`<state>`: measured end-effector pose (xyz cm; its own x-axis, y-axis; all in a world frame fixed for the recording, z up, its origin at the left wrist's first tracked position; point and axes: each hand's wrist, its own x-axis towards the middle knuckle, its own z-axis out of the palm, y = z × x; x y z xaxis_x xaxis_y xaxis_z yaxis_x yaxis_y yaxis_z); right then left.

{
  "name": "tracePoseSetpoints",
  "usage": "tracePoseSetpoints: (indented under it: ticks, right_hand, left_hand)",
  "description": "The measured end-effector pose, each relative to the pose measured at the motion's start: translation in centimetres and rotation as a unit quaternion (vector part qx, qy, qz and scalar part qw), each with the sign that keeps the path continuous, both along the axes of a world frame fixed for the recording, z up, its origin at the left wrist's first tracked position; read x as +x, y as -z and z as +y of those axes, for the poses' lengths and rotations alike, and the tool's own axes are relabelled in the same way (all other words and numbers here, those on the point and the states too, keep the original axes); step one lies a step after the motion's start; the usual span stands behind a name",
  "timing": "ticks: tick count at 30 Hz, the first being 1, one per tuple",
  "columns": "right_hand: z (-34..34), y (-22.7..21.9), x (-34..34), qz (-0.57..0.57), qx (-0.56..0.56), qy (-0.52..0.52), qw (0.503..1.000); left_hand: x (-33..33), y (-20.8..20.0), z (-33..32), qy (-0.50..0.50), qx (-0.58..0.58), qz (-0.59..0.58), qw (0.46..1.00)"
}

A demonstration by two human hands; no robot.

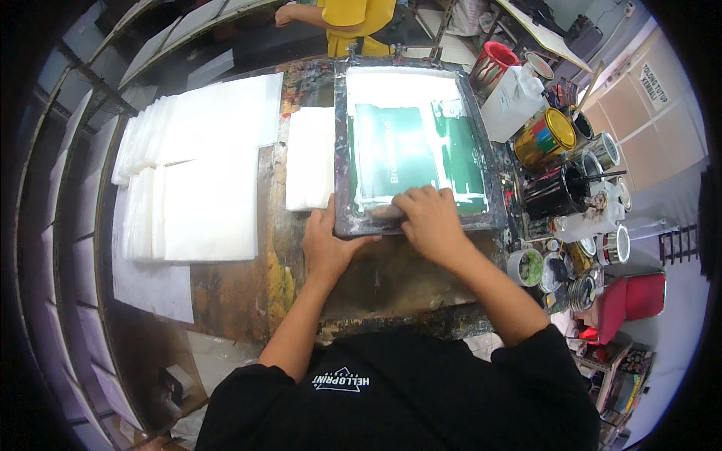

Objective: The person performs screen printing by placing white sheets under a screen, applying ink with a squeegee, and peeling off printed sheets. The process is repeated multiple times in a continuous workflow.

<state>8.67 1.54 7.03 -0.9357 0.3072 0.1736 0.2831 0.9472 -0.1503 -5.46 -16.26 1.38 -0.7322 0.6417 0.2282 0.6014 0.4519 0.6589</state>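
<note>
A screen printing frame (494, 174) with a dark, ink-stained border lies on the worktable, its green mesh (460, 154) streaked with white ink. At the frame's near left corner my left hand (329, 242) is closed on the border, thumb along the near edge and fingers at the left side. My right hand (432, 223) curls round a squeegee (385, 212) at the near end of the mesh; the hand covers much of the tool. White ink (402, 78) also lies thick along the mesh's far end. A stack of white sheets (310, 158) sits against the frame's left side.
Larger piles of white sheets (210, 188) cover the table's left part. Paint cans (553, 192), a white jug (514, 104) and tubs crowd the right edge. Racks (83, 225) stand at left. A person in yellow (359, 26) is beyond the table.
</note>
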Motion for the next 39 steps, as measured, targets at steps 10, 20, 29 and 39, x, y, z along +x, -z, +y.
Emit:
tracePoseSetpoints:
  ticks: [10,20,29,39]
  right_hand:
    - [12.7,1.8,-14.2,-0.007,0.059,0.07,0.996]
    - [16.6,0.5,-17.4,-0.038,0.054,0.045,0.997]
    - [2.4,-4.6,-2.5,-0.017,0.019,0.021,0.999]
    - [5.5,-16.6,-7.8,0.321,0.203,0.025,0.925]
  left_hand:
    - [-0.1,0.0,-0.3,0.016,0.008,0.002,1.0]
    - [0.2,-0.4,-0.5,0.024,0.068,-0.061,0.996]
    - [0.2,-0.7,0.1,0.023,0.166,-0.105,0.98]
    - [-4.8,-8.9,5.4,0.028,0.33,0.085,0.94]
